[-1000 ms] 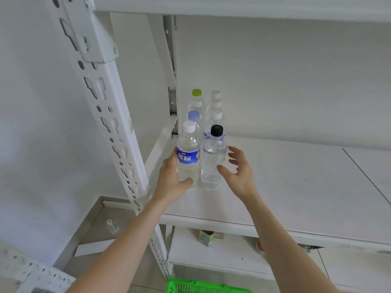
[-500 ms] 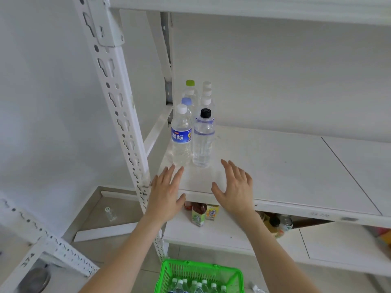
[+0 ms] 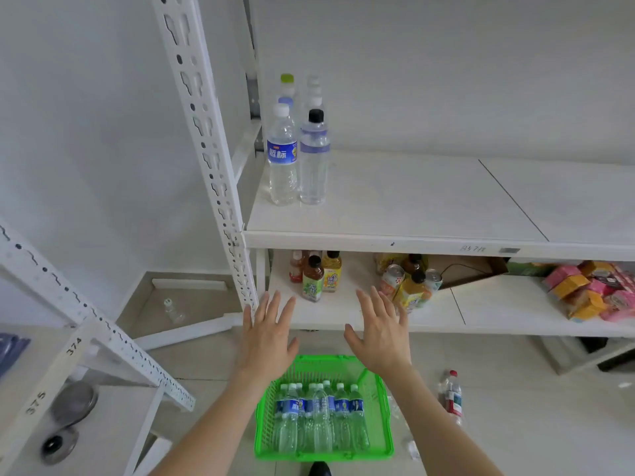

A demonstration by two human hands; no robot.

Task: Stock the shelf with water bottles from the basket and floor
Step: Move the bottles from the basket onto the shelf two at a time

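Several water bottles stand in two rows at the left end of the white shelf; the front pair is a blue-labelled white-capped bottle and a black-capped bottle. A green basket on the floor holds several lying water bottles. One more bottle with a red cap lies on the floor to its right. My left hand and my right hand hover empty above the basket, fingers spread, palms down.
The lower shelf carries juice and tea bottles, cans, a cardboard box and pink and yellow packets. A perforated white upright stands left of the shelf. A small clear bottle lies on the floor behind it.
Both hands let go of the two front bottles, drew back from the shelf and came down over the basket. The view tilted downward, showing the basket and lower shelf.
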